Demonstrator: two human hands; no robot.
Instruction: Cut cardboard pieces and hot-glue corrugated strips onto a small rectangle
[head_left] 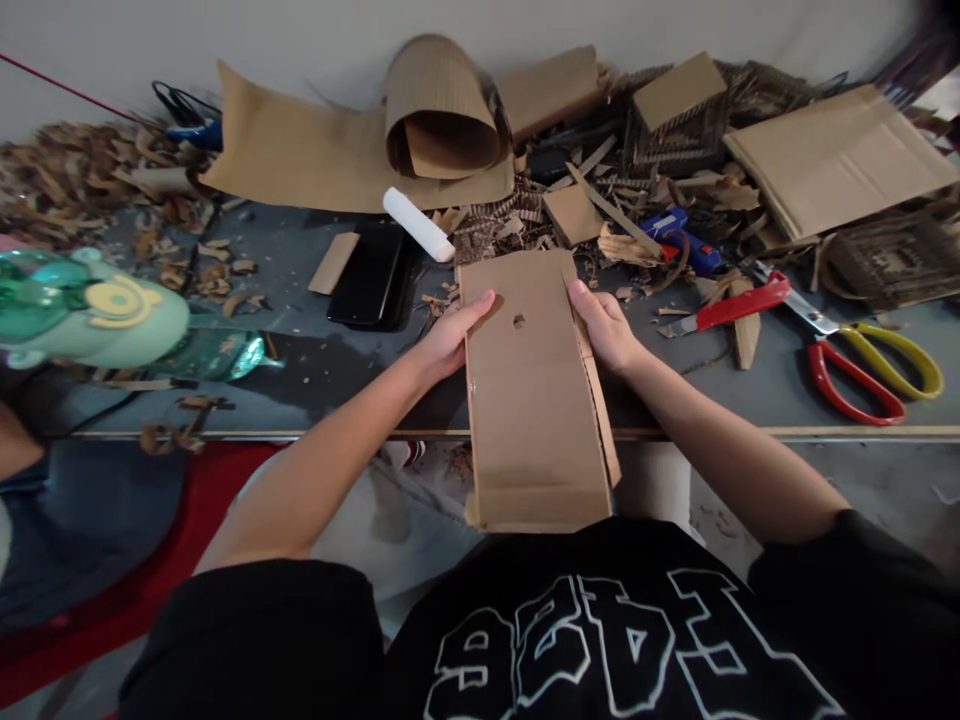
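A long flat cardboard box (532, 400) with a small ragged hole near its far end is held between my two hands, over the table's front edge. My left hand (456, 332) grips its left side, thumb resting on the top face. On the opposite side my right hand (606, 325) is closed on the edge, thumb on top. Along the right side a strip of cardboard (600, 410) stands partly away from the box. The fingers beneath the box are hidden.
Scissors (840, 330) and a red-handled knife (739, 305) lie to the right, near a blue glue gun (682, 240). A black phone (367, 275), white tube (418, 225) and rolled cardboard (442, 110) are behind. A green bottle (135, 315) lies left; cardboard scraps (67, 180) cover the back.
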